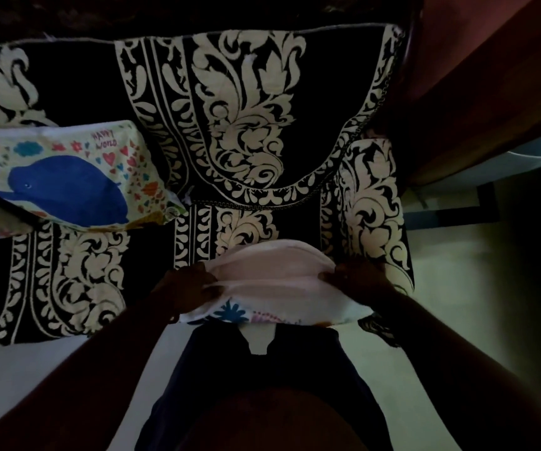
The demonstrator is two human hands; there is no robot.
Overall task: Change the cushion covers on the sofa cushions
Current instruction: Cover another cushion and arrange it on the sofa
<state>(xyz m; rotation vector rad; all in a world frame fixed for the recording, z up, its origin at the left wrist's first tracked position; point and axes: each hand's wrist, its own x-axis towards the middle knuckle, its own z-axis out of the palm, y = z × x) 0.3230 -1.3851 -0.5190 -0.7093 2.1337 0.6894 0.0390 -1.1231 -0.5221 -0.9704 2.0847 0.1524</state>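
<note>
A pale pink cushion [272, 268] lies at the front edge of the sofa seat, half inside a white printed cover [262, 312] with blue and pink flowers. My left hand [191, 284] grips the cover's open edge at the cushion's left end. My right hand [357, 278] grips the same edge at the right end. A second cushion in a white cover with a blue whale [67, 183] lies on the seat to the left.
The sofa [246, 125] wears a black throw with cream leaf patterns; its armrest [370, 203] stands right of my hands. A dark wooden piece [490, 76] rises at the upper right. Pale floor [457, 320] lies around my legs.
</note>
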